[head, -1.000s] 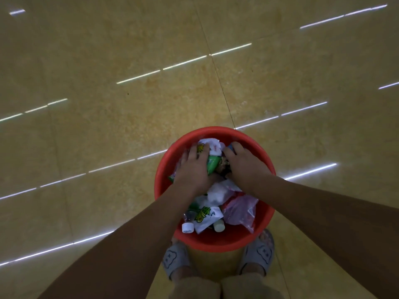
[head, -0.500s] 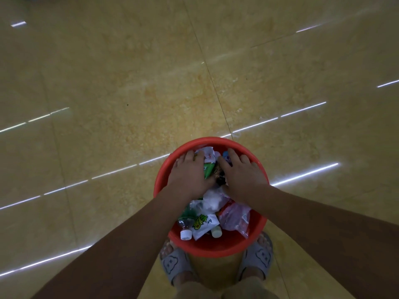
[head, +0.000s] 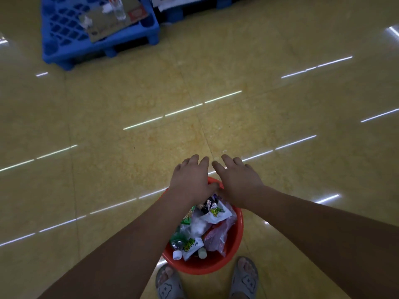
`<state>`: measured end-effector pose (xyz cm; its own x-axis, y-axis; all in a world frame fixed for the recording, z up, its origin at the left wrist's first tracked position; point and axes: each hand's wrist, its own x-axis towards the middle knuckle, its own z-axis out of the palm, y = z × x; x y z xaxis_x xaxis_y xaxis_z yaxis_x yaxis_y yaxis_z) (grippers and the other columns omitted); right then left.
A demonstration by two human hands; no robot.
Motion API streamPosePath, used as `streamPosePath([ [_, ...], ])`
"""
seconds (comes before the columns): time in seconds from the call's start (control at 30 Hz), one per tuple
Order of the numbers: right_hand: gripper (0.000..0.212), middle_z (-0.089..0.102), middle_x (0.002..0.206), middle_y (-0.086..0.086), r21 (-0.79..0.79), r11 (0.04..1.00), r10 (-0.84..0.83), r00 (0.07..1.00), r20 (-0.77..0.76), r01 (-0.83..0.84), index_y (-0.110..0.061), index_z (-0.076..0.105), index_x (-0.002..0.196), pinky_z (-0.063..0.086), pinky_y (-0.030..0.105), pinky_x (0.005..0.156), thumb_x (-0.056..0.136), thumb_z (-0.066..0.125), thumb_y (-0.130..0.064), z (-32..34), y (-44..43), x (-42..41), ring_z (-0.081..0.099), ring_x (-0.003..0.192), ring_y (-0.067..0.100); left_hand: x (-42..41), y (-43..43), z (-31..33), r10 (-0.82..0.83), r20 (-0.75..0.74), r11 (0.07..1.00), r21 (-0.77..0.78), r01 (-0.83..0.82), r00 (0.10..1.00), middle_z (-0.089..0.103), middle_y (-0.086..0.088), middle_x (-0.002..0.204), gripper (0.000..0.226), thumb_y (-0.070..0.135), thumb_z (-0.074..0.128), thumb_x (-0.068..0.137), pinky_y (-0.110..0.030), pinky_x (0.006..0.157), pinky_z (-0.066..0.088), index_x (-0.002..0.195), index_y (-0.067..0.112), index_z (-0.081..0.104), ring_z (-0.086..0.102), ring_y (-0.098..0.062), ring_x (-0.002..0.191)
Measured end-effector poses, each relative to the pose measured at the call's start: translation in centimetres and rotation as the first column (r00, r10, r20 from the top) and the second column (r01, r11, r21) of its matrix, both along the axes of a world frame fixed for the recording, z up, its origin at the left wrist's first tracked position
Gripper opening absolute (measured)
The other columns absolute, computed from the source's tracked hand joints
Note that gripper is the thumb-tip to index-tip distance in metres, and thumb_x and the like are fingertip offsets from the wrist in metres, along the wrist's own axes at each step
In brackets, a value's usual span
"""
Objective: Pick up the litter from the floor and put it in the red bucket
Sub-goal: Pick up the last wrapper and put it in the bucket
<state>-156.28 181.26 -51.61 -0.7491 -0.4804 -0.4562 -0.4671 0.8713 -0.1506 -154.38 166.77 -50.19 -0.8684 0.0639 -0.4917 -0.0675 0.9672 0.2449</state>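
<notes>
We cannot see the far rim of the red bucket (head: 237,231), which lies behind the left hand (head: 191,180) and the right hand (head: 239,180), and the left forearm (head: 129,244) covers much of its left wall. Of both hands we see only the backs; the palms are hidden. The print on the litter (head: 207,225) is too blurred for us to read, and its lower pieces are buried under the upper ones. The top edge cuts off the blue pallet (head: 64,29) and the clear bottle (head: 119,9) on it; the bottom edge cuts off both slippers (head: 168,285) at the heel.
</notes>
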Motion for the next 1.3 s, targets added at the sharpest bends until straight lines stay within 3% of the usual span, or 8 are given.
streamPosePath([
  [0.47, 0.079, 0.006, 0.160, 0.011, -0.031, 0.999, -0.029, 0.991, -0.131, 0.025, -0.022, 0.012, 0.152, 0.035, 0.045, 0.107, 0.092, 0.057, -0.046, 20.7, 8.2, -1.5, 0.027, 0.138, 0.033, -1.0, 5.9, 20.3, -0.050, -0.125, 0.998, -0.033, 0.046, 0.991, 0.012, -0.004, 0.161, 0.085, 0.063, 0.049, 0.086, -0.046, 0.119, 0.019, 0.154, 0.026, 0.014, 0.016, -0.026, 0.147],
  [0.83, 0.079, 0.015, 0.157, 0.014, -0.033, 0.991, -0.136, 0.931, -0.340, 0.133, -0.021, 0.019, 0.150, 0.036, 0.047, 0.103, 0.088, 0.061, -0.046, 34.5, 9.3, -1.0, 0.031, 0.135, 0.034, -2.8, 7.0, 34.9, -0.158, -0.335, 0.985, 0.007, 0.170, 0.929, 0.021, -0.001, 0.160, 0.086, 0.071, 0.049, 0.082, -0.042, 0.116, 0.027, 0.152, 0.028, 0.022, 0.024, -0.023, 0.145],
  [1.3, 0.081, 0.010, 0.160, 0.014, 0.016, 0.918, -0.341, 0.808, -0.480, 0.396, -0.021, 0.014, 0.151, 0.035, 0.047, 0.105, 0.090, 0.056, -0.053, 45.7, 10.0, 8.5, 0.030, 0.136, 0.034, 1.1, 7.8, 47.6, -0.482, -0.462, 0.843, -0.013, 0.537, 0.745, 0.017, 0.003, 0.161, 0.085, 0.068, 0.055, 0.081, -0.040, 0.116, 0.028, 0.152, 0.033, 0.021, 0.022, -0.018, 0.145],
])
